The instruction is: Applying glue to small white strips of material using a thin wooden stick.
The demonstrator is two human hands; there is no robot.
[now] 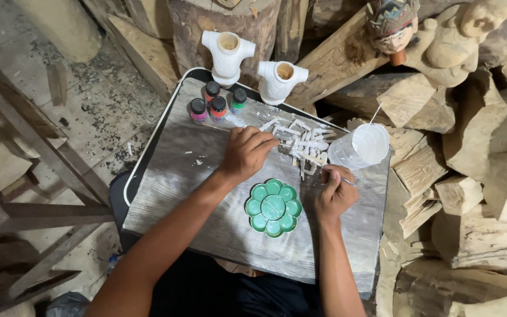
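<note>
The left hand (246, 154) rests on a grey wooden board (206, 199) and reaches into a pile of small white-painted wooden pieces (306, 144); its fingers are bent together over the nearest pieces, but I cannot tell if they really pinch one of them. The right hand (334, 194) is closed around a thin brush (347, 181), and the brush points to the right, toward a clear plastic cup of white paint (366, 145) which stands at the right edge of the board. A thin white stick (375, 113) leans in this cup. Between the two forearms, on the board, lies a green flower-shaped palette (273, 208) (its wells look all the same green). At the far left corner of the board stand four small paint bottles (217, 103) with dark caps, close to each other. Behind them, against a tree stump (218, 17), are two white carved torso figures (252, 66), upright and side by side. A painted wooden puppet head (393, 26) rests on rough wood blocks (477, 170) to the right.
</note>
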